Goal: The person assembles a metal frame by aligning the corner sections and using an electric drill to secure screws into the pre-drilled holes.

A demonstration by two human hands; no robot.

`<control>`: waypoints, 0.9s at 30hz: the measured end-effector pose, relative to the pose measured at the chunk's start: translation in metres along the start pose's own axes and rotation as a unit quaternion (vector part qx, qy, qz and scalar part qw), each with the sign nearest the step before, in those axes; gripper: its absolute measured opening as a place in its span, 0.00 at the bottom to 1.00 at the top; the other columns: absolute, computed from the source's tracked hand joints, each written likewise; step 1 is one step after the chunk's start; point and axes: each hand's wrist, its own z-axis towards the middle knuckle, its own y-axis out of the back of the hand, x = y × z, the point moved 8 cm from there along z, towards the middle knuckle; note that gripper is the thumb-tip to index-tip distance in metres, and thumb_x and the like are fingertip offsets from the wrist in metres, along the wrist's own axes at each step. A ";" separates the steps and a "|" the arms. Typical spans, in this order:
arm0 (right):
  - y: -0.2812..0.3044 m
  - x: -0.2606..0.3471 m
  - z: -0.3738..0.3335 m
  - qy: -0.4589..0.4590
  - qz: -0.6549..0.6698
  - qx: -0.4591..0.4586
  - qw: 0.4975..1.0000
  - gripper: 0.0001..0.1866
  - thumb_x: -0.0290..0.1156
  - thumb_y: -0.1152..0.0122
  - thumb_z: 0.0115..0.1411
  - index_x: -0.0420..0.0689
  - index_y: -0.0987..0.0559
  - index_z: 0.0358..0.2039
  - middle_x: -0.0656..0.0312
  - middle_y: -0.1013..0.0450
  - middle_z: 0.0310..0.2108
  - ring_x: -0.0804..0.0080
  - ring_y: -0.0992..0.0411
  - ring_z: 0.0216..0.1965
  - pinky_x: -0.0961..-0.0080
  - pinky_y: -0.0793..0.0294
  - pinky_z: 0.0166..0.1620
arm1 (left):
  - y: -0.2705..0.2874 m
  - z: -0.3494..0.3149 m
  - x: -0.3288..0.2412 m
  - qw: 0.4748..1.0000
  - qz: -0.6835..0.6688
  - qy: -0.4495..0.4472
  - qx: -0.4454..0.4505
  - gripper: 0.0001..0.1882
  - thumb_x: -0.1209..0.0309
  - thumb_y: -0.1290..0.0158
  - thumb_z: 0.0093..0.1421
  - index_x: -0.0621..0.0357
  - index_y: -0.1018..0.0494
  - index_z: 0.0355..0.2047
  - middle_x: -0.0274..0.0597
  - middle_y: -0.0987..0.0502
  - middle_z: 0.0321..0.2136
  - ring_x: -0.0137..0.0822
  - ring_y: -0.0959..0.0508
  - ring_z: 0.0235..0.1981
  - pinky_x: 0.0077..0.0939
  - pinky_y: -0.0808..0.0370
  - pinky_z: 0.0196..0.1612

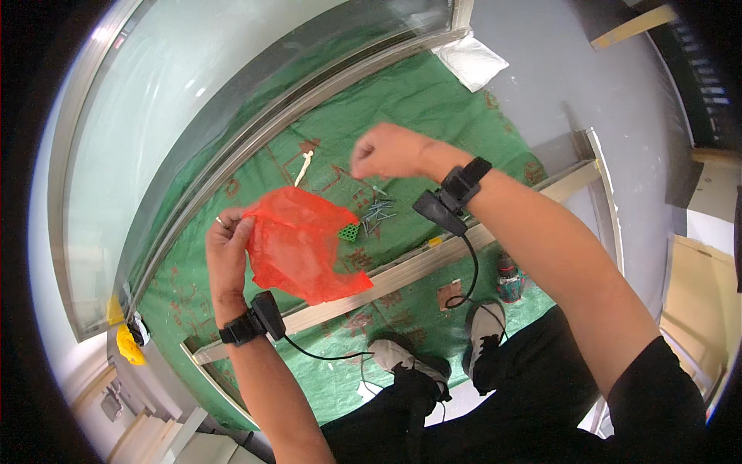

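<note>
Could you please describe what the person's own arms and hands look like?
Both forearms are bare apart from a black wrist strap with a boxy black module and thin black cable on each. A pale ring sits on the left hand; none can be made out on the blurred right hand. A short black sleeve shows on the right.

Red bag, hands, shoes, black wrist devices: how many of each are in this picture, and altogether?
Red bag: 1
Hands: 2 (left hand, right hand)
Shoes: 2 (left shoe, right shoe)
Black wrist devices: 2 (left device, right device)
Total: 7
</note>
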 end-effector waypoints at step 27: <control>-0.050 -0.177 -0.027 -0.192 -0.286 -0.086 0.935 0.13 0.35 0.42 0.50 0.40 0.21 0.33 0.46 0.28 0.39 0.46 0.27 0.41 0.57 0.26 0.47 | -0.124 0.003 0.118 0.803 0.579 -0.140 -0.029 0.18 0.65 0.43 0.53 0.57 0.24 0.44 0.48 0.29 0.50 0.50 0.34 0.59 0.47 0.33 0.55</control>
